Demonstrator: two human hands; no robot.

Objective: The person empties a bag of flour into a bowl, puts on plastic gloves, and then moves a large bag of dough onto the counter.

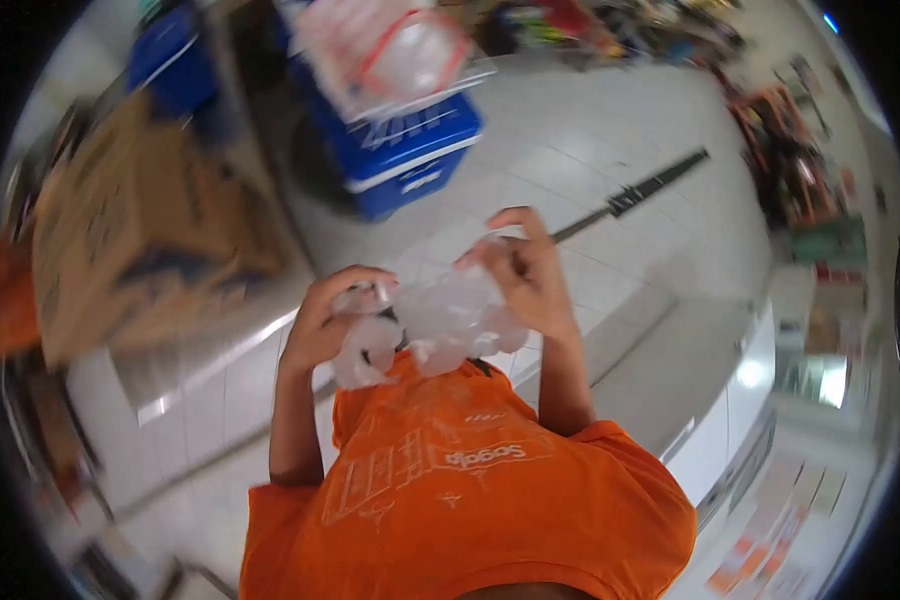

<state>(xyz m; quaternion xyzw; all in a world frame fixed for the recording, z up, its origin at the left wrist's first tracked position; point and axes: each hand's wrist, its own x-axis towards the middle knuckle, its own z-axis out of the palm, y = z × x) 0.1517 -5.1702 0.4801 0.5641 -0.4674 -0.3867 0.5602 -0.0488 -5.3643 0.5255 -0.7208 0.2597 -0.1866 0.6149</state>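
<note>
Both hands are raised in front of the orange shirt, their fingers curled around thin translucent plastic. In my left hand is a clear plastic piece with rounded, cup-like bulges, pinched by thumb and fingers. My right hand grips a larger cloudy plastic piece, with similar rounded lumps along its lower edge. Motion blur hides whether the two pieces are joined and exactly what kind of items they are. Part of the right fingertips lies behind or against the plastic.
A brown cardboard box rests on a metal-edged table at left. Beyond stands a blue bin with a clear, red-rimmed plastic item on top. A grey counter is at right; a long black bar crosses the tiled floor.
</note>
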